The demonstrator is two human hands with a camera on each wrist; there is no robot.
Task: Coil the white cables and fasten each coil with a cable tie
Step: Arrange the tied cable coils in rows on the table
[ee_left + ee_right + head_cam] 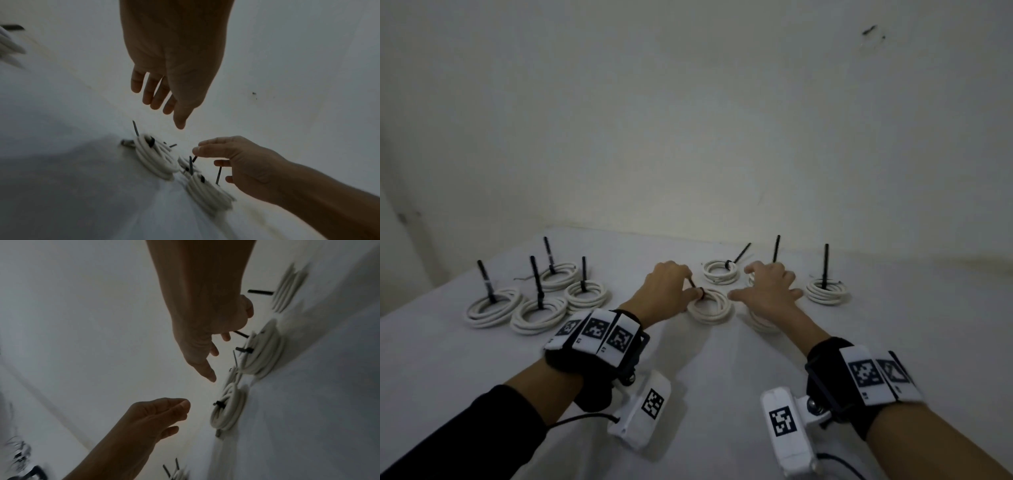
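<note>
Head view: left hand (pixel 669 282) hovers at the centre coil (pixel 709 305) on the white table (pixel 705 377), fingers loosely curled beside its black cable tie (pixel 697 287); whether it pinches the tie, I cannot tell. Right hand (pixel 770 286), spread wide, hovers just right, likely to steady the coil. Tied coils sit far left and right.

Both arms reach forward, each wrist wearing 1 black strap with white marker tags. The left hand (pixel 670 283) has loosely curled fingers, thumb extended. The right hand (pixel 770 287) is spread, its fingers relaxed and slightly bent.
</note>
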